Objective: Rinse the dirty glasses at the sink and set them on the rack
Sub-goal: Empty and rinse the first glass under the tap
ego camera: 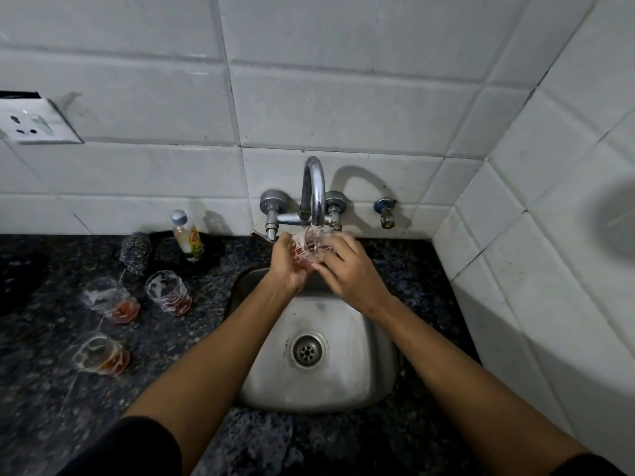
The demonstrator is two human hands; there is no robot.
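I hold a small clear glass [311, 247] tilted under the spout of the chrome tap [314, 194], above the steel sink [371, 365]. My left hand [287, 266] grips the glass from the left and my right hand [347, 266] wraps it from the right. The glass shows reddish residue and white foam. Three more dirty glasses stand on the dark granite counter left of the sink: one nearest the sink [168, 292], one further left [110, 300], one nearer me [101, 353]. No rack is in view.
A small bottle [187, 238] and a steel scrubber [135, 252] stand at the back of the counter [44, 389]. A wall socket [32, 123] is on the left tiles. A separate valve [386, 214] sticks out right of the tap. A tiled wall closes the right side.
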